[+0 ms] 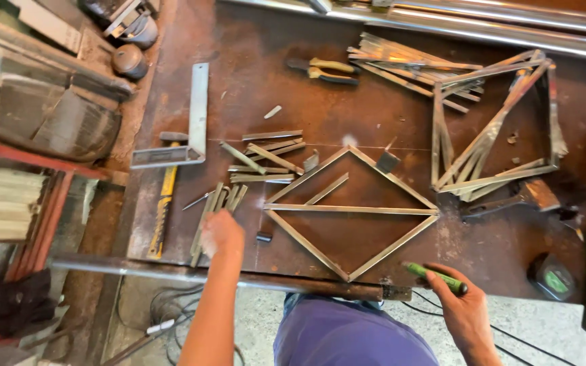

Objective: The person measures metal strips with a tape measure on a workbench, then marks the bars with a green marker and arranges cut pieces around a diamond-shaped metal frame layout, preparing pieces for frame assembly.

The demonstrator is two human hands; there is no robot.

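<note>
My left hand [221, 232] is stretched forward on a straight bare forearm, back of the hand up, fingers curled down left of the diamond-shaped frame of thin steel strips [350, 211]. My right hand [461, 306] sits below the frame's right corner, wrist bent, fingers wrapped tight.

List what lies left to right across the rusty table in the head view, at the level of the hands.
Yellow-handled tool → left hand on loose metal strips → diamond-shaped metal frame → right hand holding green marker → tape measure.
</note>
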